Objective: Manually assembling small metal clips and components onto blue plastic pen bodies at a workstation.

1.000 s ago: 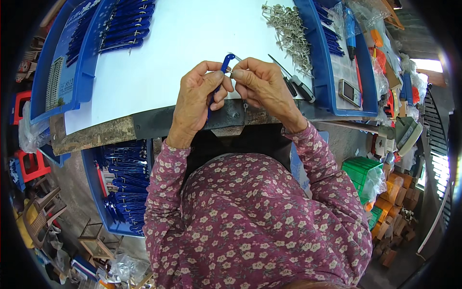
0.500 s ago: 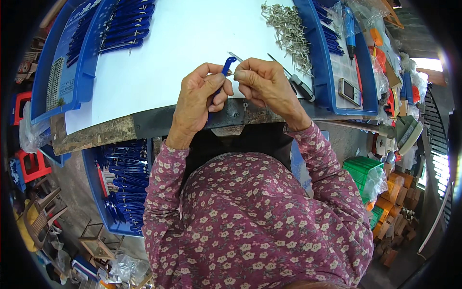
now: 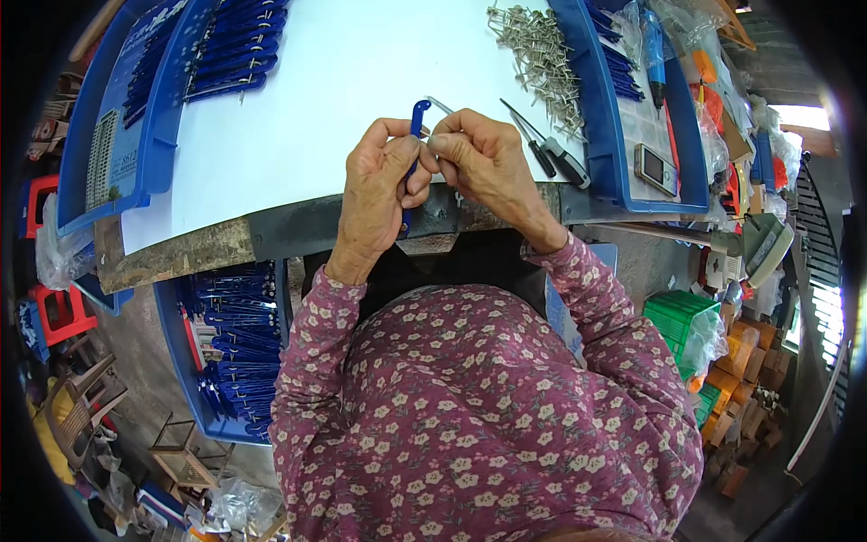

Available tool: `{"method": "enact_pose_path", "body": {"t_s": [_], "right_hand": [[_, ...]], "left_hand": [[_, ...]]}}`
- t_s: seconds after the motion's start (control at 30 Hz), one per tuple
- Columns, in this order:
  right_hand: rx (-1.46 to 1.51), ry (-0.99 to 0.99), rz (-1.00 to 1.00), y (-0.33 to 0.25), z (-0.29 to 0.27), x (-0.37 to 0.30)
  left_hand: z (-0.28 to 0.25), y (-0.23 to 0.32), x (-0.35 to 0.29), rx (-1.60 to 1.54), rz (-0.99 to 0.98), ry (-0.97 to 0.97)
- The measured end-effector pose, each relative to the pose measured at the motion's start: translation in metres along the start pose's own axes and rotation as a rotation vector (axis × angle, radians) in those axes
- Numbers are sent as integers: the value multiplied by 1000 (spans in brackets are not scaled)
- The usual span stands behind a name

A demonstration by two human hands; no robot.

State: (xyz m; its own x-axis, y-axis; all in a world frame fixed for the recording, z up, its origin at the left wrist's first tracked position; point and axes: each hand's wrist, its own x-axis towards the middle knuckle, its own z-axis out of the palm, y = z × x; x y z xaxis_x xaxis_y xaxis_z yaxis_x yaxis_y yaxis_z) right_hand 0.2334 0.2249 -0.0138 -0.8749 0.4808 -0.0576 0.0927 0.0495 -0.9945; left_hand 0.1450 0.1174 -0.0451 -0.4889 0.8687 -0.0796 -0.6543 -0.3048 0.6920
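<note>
My left hand (image 3: pixel 372 190) is closed around a slim blue plastic piece (image 3: pixel 419 119) with a rounded, hooked top end, held upright over the table's near edge. Its lower end pokes out below my fingers. Pressed against its side, the fingertips of my right hand (image 3: pixel 492 167) are pinched together; what they hold is hidden now, though a thin metal pin showed there before. Behind the fingers, the tip of a thin metal tool (image 3: pixel 439 106) lies on the white sheet (image 3: pixel 361 63). Small metal pins with flat heads (image 3: pixel 542 63) are heaped beyond my right hand.
Two dark-handled pointed tools (image 3: pixel 569 164) lie right of my hand. Blue pieces are stacked (image 3: pixel 237 50) at the far left. Blue trays flank the sheet; the right tray (image 3: pixel 601 117) contains a mobile phone (image 3: pixel 656 170). Below the table, a blue bin (image 3: pixel 176 361) contains more blue pieces.
Both hands have shifted slightly left, and the blue piece stands a little more upright. The pin between the fingertips has gone out of sight. More of the dark-handled tools shows.
</note>
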Motion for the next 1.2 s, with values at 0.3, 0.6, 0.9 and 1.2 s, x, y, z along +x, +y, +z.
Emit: {"method": "enact_pose_path", "body": {"t_s": [0.3,0.6,0.9,1.2], "right_hand": [[-189,-3,-123,13,-6,0],[-355,-4,-159,12,-7,-4],[-103,-54,-57,12,-2,-3],[-58,-151,78,-1,-5,-5]], "left_hand": [[0,-4,-2,146,0,14],[0,5,-3,254,-47,-22],[-9,20,-2,395,-134,-44],[-8,23,-2,509,-69,19]]}}
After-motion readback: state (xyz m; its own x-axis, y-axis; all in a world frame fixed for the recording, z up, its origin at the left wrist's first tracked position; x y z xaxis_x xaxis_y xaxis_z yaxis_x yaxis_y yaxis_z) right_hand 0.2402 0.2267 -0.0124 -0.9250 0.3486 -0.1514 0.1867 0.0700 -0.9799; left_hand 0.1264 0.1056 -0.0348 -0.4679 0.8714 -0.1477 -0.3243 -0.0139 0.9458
